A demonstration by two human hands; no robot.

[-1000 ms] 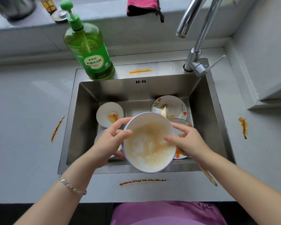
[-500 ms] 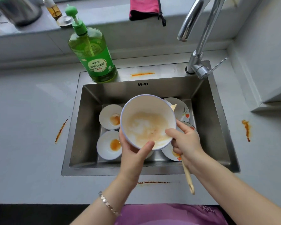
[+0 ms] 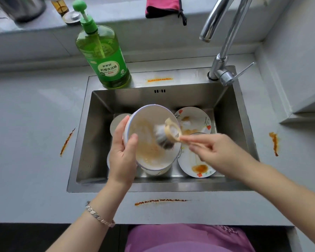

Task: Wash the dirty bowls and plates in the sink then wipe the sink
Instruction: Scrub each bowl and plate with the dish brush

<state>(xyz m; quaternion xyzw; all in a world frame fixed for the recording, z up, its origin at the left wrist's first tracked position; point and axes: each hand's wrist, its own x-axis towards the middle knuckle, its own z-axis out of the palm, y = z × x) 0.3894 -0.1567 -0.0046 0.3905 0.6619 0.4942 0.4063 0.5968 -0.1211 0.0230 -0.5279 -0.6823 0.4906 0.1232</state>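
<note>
Moved: grey-bristled, wooden-handled dish brush [image 3: 164, 138] has swung up from under the right hand [image 3: 216, 151] and presses inside the white, blue-rimmed bowl [image 3: 145, 155] smeared with orange sauce.
Bowl hold: left hand [image 3: 123, 155] alone grips the rim, fingers curled round it, tilting it above the stainless steel sink [image 3: 232, 113].
Brush hold: right hand's fingers pinch the handle; half a second ago they steadied the bowl.
Meaning: scrubbing looks just begun; flowered plates [image 3: 198, 166] lie dirty below.
</note>
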